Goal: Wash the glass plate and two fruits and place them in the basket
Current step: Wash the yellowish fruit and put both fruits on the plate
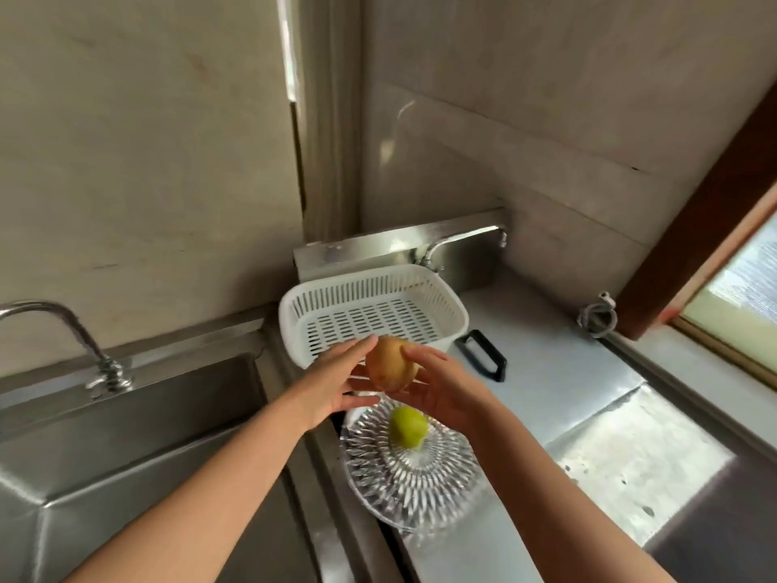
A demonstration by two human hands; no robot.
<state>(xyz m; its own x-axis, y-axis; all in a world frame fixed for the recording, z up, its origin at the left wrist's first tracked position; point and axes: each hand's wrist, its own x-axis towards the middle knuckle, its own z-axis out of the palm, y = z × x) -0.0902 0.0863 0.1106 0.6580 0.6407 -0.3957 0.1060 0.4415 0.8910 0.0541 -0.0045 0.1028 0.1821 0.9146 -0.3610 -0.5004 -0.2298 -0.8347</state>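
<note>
Kitchen corner, pale marbled wall tiles across the upper frame, a brown-framed window at the right edge. Steel counter runs through the lower right; steel sink fills the lower left, with its tap arching at the left edge. A second tap sits at the back wall, upper centre.

White slotted basket stands on the counter just above centre, nothing visible inside. A black rectangular frame-like object lies just right of it. A coiled metal hose rests near the window.

Both forearms enter from the bottom edge and meet at centre frame. Left hand and right hand cup a brownish-yellow fruit between them, fingers spread and only loosely curled, fingertips and palms touching its sides. Fruit is held in the air in front of the basket's near rim.

Below the hands, a ribbed glass plate sits on the counter close to the sink edge. A green fruit rests on its upper part, slightly blurred
</note>
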